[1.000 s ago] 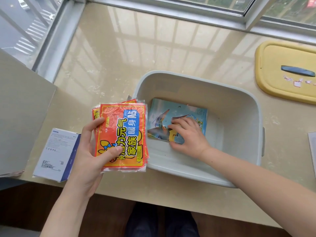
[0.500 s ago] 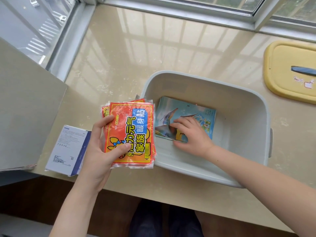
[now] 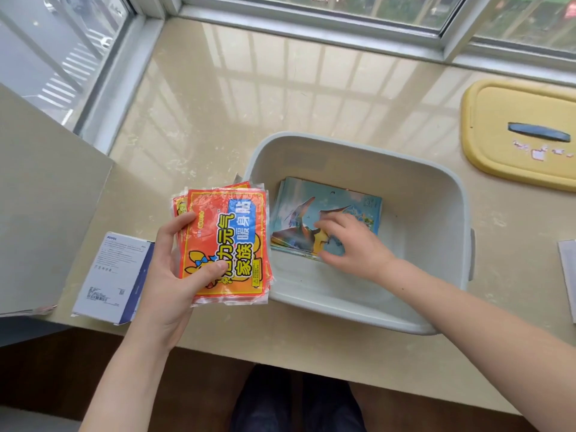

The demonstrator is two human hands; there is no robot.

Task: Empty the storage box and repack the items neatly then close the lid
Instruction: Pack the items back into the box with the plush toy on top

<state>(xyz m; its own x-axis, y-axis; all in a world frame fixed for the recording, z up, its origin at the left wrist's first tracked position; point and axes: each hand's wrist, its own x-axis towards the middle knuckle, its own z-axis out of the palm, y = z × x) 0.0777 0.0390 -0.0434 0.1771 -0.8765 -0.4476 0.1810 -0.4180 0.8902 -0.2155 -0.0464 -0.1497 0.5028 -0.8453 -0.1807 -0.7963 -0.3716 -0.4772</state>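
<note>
A grey storage box (image 3: 442, 194) stands open on the beige counter. On its floor at the left lies a stack of blue dinosaur picture cards (image 3: 314, 210). My right hand (image 3: 352, 244) reaches into the box, fingers spread and resting on the cards' near right corner. My left hand (image 3: 174, 275) holds a stack of red and orange heat-patch packets (image 3: 230, 244) just left of the box, above the counter. The yellow lid (image 3: 523, 135) with a dark blue handle lies flat at the far right.
A white and navy carton (image 3: 109, 275) lies on the counter by my left wrist. A grey panel (image 3: 43, 198) stands at the far left. White paper (image 3: 567, 269) shows at the right edge. Window frames border the counter's back and left.
The view has shifted, so the box sits further right in frame. Both hands keep their places: the left still holds the packets, the right stays on the cards.
</note>
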